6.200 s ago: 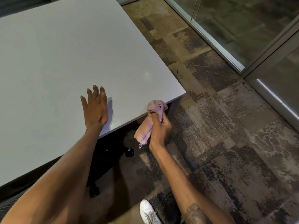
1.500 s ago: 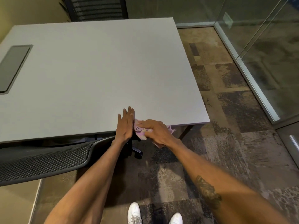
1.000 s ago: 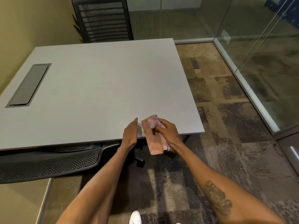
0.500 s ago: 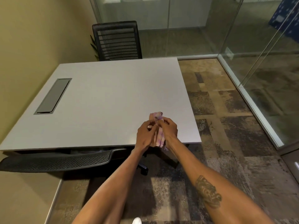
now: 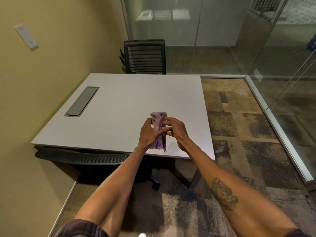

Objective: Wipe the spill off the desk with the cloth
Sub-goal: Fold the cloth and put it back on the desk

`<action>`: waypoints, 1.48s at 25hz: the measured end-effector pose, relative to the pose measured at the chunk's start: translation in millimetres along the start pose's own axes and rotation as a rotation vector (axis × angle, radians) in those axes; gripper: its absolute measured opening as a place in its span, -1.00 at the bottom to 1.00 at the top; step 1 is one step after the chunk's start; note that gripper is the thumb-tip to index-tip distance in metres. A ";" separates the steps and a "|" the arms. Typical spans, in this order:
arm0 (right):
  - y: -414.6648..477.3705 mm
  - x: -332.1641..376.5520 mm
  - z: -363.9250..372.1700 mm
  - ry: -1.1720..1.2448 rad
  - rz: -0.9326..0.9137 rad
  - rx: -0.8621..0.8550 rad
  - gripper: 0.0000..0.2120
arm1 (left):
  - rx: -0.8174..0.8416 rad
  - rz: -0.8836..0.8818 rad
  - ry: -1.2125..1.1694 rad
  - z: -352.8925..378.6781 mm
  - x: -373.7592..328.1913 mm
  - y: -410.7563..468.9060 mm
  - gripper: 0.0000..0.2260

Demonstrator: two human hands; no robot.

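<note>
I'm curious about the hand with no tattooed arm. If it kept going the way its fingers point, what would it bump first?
The left hand points right, into the pink cloth it already pinches. Just past that is the right hand. Depth is hard to judge.

From my remote seat I see a black mesh-backed chair (image 5: 145,56) standing at the far side, against the glass partition (image 5: 196,31). A second mesh chair (image 5: 82,157) is tucked in at the near edge, its back showing and a caster (image 5: 156,185) on the floor below. A white wall plate (image 5: 26,37) sits on the yellow-green wall (image 5: 51,48) to my left. A grey cable-access lid (image 5: 82,101) lies flush near that wall. Patchy brown and tan carpet tiles (image 5: 239,134) cover the floor on my right, bordered by a pale metal floor rail (image 5: 277,127) under more glass.
</note>
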State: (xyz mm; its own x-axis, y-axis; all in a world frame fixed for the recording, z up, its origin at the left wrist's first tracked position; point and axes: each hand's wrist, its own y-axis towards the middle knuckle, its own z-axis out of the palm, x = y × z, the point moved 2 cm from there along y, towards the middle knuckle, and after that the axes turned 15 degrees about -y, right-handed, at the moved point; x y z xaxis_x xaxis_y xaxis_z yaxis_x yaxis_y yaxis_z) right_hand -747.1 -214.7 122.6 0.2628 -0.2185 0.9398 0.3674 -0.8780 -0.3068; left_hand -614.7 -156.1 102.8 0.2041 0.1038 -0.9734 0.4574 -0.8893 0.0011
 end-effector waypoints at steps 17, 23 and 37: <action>22.0 -3.6 64.2 -0.132 0.007 0.264 -0.61 | -0.034 -0.217 -0.558 -117.1 1.0 10.7 -0.95; 58.4 27.4 124.8 -0.082 -0.031 0.216 -0.73 | -0.049 -0.233 -0.393 -192.1 12.4 48.6 -0.75; 162.0 75.7 388.5 -0.095 0.077 0.326 -0.75 | -0.081 -0.393 -0.161 -427.0 71.4 147.3 -0.77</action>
State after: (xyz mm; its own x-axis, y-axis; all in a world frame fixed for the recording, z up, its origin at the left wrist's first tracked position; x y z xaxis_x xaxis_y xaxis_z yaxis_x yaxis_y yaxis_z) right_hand -321.0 -208.0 85.6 0.3767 -0.2250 0.8986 0.6046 -0.6752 -0.4225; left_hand -163.2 -89.5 131.3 -0.1342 0.3512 -0.9266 0.5413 -0.7572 -0.3654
